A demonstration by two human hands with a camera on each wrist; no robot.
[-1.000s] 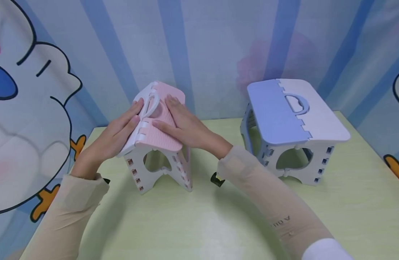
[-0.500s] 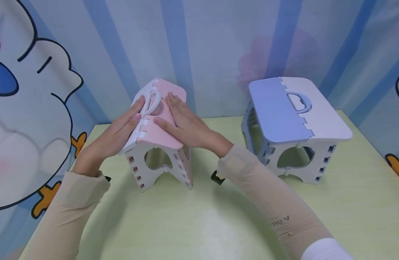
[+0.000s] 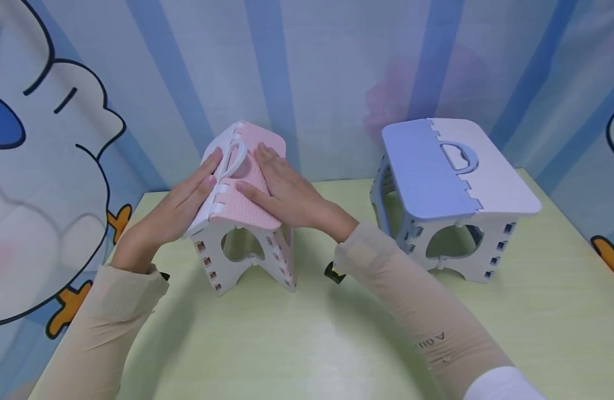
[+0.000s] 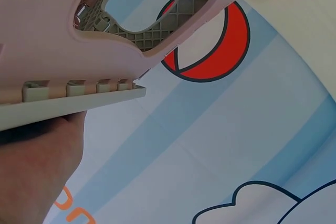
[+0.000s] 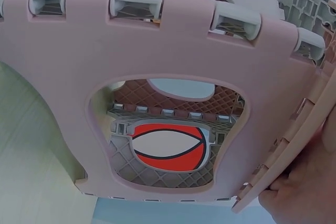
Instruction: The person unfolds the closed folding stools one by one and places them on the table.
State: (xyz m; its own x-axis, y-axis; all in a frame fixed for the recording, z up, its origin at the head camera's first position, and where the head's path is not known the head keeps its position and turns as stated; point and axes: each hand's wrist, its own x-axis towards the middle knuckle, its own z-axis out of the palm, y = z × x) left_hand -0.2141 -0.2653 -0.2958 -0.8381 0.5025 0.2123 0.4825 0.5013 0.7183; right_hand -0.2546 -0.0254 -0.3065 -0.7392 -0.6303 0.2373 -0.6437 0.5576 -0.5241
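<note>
A pink and white plastic folding stool (image 3: 249, 205) stands half folded on the table, its seat peaked like a roof along the hinge line. A white carrying handle (image 3: 241, 162) sticks up from the ridge. My left hand (image 3: 174, 208) lies with straight fingers on the white half. On the pink half rests my right hand (image 3: 292, 194), fingers stretched and thumb apart. The left wrist view has part of that hand (image 4: 47, 166) under the white seat edge; in the right wrist view, the other hand (image 5: 302, 184) is behind the tilted pink seat panel (image 5: 294, 145).
A second folding stool (image 3: 427, 183), blue and white, stands fully unfolded to the right with its seat flat. Both stools are on a pale green table (image 3: 267, 344). A striped blue curtain (image 3: 332, 83) with cartoon figures hangs behind. A small black item (image 3: 334, 273) shows beside the right cuff.
</note>
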